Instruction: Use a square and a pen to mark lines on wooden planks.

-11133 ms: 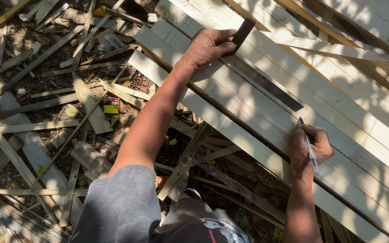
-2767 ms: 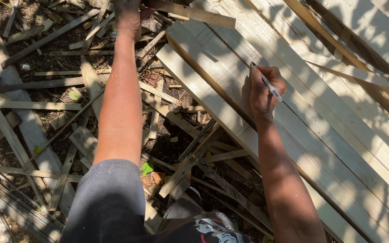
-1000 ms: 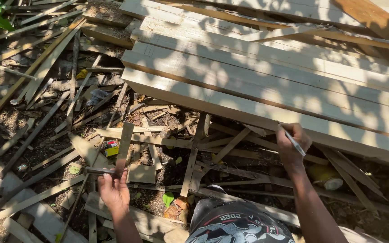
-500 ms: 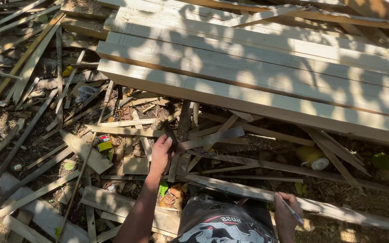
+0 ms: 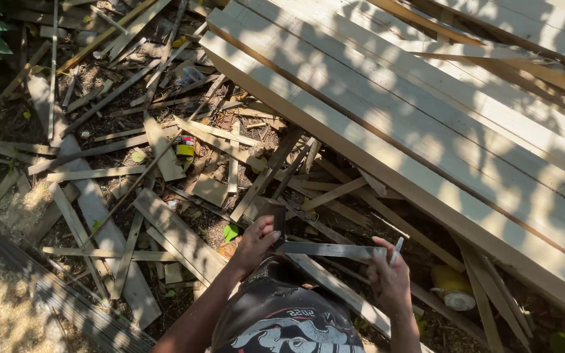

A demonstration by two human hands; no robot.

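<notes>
Both hands were raised low in the head view, above the dark printed shirt (image 5: 282,323). Left hand (image 5: 256,242) gripped the dark handle of a try square (image 5: 321,247), fingers curled round it. Right hand (image 5: 389,274) pinched the far end of its flat grey metal blade and also held a pen (image 5: 397,250). Square lay level over wood scraps (image 5: 165,163), near pale planks (image 5: 426,111).

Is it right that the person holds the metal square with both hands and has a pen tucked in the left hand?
Not quite. Both hands do hold the metal square, but the pen is in the right hand, sticking up between its fingers. The left hand grips only the square's dark handle end. The head view shows it.
</notes>
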